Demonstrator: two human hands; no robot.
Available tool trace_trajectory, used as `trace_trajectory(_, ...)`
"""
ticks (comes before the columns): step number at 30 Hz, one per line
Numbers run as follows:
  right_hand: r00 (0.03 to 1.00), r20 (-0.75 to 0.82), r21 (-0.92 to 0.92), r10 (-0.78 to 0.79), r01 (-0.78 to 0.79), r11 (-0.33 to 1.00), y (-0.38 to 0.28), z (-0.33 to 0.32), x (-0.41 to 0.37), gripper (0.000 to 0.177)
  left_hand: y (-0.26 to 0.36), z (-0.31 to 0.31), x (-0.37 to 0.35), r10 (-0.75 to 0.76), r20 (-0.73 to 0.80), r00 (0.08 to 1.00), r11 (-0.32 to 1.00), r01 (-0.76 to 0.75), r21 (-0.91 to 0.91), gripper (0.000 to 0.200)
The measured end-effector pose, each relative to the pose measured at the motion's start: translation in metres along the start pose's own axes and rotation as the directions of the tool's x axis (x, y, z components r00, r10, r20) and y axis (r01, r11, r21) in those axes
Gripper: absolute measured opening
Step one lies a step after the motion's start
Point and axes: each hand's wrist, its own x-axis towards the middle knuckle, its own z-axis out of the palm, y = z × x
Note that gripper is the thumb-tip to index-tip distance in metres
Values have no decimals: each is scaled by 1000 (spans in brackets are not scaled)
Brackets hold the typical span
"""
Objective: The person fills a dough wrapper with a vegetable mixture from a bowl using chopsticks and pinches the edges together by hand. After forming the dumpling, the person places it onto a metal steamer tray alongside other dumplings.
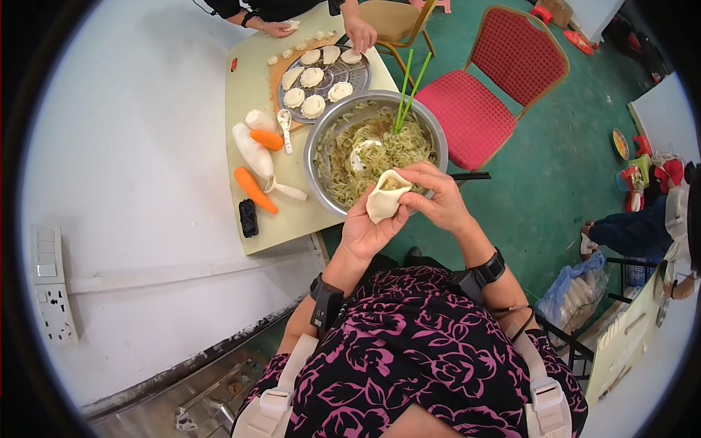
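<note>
A partly folded dumpling [388,198] with filling showing at its gap is held between both of my hands, over the near rim of a large metal bowl [312,157]. My left hand [363,232] cradles it from below and the left. My right hand [440,197] pinches its edge from the right. Shredded green filling [398,150] fills much of the bowl, with green chopsticks [403,95] standing in it and a white piece, perhaps a spoon or small bowl, partly sunk there. Beyond it, several shaped dumplings [313,106] lie on a perforated metal tray [334,77].
Left of the bowl are a white spoon [285,131], carrots [255,190], white radishes [253,151] and a black object [248,218]. Across the table, a co-worker's hand [360,33] touches a dumpling on the tray. A red chair [467,117] stands to the right; a wall [146,146] is left.
</note>
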Motion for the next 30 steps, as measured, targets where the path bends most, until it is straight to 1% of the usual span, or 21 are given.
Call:
trace_trajectory(2,999,16,-84,-36,37,996,1,-4,-1,36,-2,-3,2,23,-18,1000,999,-23,25,36)
trace_trajectory(5,999,15,-110,-43,44,993,-1,-5,-4,34,-8,-1,4,25,1,1000,999,-25,46,35)
trace_trajectory(8,1000,-9,-46,3,-4,999,0,-5,-6,32,-6,-6,4,-13,-25,1000,999,14,40,35)
trace_trajectory(14,998,-53,-73,-26,22,997,1,-2,-7,23,-2,-7,3,-71,-38,997,997,71,-8,36)
trace_trajectory(17,995,-96,-71,-26,20,997,0,-3,-5,18,6,-11,1,-94,-87,992,991,102,86,40)
trace_trajectory(18,995,-98,-54,-5,0,999,1,-4,-5,17,7,-5,-1,-50,-107,993,970,74,232,40)
trace_trajectory(20,994,-99,-21,36,-38,999,3,-9,-6,15,9,10,-5,45,-127,991,861,25,507,41)
trace_trajectory(23,996,-35,-17,78,-79,997,8,-12,-7,22,16,12,-8,100,-139,985,649,41,760,43)
trace_trajectory(26,990,-58,29,128,-127,991,3,-11,-5,34,17,14,-6,182,-172,968,549,45,835,46)
trace_trajectory(29,989,-38,-44,144,-145,988,0,-7,0,44,15,20,-3,202,-157,967,481,42,876,45)
trace_trajectory(30,986,-13,-38,168,-168,985,-1,-6,0,44,14,21,-2,221,-162,962,482,37,875,44)
